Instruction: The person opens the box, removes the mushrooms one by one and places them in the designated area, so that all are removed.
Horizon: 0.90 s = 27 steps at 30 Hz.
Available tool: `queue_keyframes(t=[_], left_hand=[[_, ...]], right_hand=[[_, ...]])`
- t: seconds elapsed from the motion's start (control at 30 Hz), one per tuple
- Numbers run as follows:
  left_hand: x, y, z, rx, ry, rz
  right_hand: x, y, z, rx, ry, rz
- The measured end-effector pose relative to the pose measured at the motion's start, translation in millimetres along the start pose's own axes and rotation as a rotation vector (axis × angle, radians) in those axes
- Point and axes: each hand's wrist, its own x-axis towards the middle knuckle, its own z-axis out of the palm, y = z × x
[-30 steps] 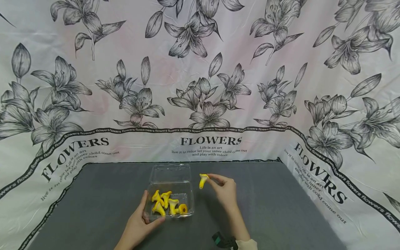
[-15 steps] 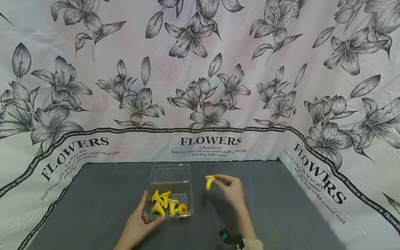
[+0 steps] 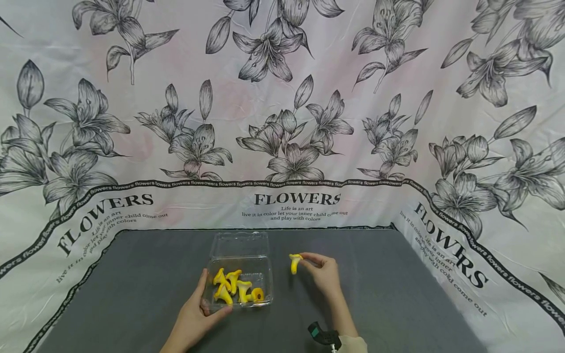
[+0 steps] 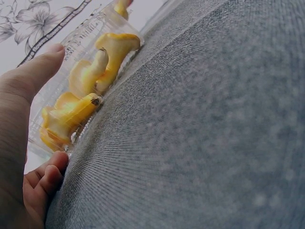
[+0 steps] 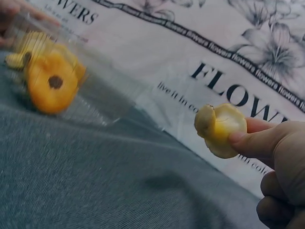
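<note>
A clear plastic clamshell box (image 3: 265, 267) sits on the grey table with its lid (image 3: 240, 245) folded open toward the back. Several yellow chanterelle mushrooms (image 3: 244, 291) lie inside it, mostly toward the left and front. My left hand (image 3: 192, 316) grips the box's front left corner, the thumb (image 4: 43, 69) on one side and fingertips (image 4: 58, 161) on another. To the right of the box, my right hand (image 3: 327, 279) pinches one yellow chanterelle (image 3: 294, 264) by its cap between thumb and fingers, stem down, above the table. In the right wrist view this mushroom (image 5: 221, 131) is well apart from the box.
The grey tabletop (image 3: 388, 294) spreads out on both sides of the box. A white curtain with printed flowers (image 3: 295, 122) encloses the back and sides. A black device (image 3: 324, 336) is strapped at the right wrist.
My right hand has moved a little to the right, then slightly down toward the table, still holding the chanterelle. The left hand and the box have stayed in place.
</note>
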Motion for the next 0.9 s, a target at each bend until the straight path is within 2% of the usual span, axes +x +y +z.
queue_keyframes(t=[0.2, 0.4, 0.67, 0.9], left_hand=[[0.7, 0.3, 0.3, 0.006, 0.0, -0.001], [0.6, -0.7, 0.0, 0.008, -0.001, -0.003], [0.3, -1.2, 1.3, 0.011, 0.0, -0.012], [0.3, 1.4, 0.8, 0.029, 0.003, -0.015]], right_hand=[[2.1, 15.0, 6.9, 0.002, 0.03, -0.026], [1.3, 26.1, 13.8, -0.06, 0.026, -0.068], [-1.7, 30.0, 16.1, -0.056, 0.011, -0.086], [-1.1, 29.5, 17.5, -0.123, 0.017, -0.119]])
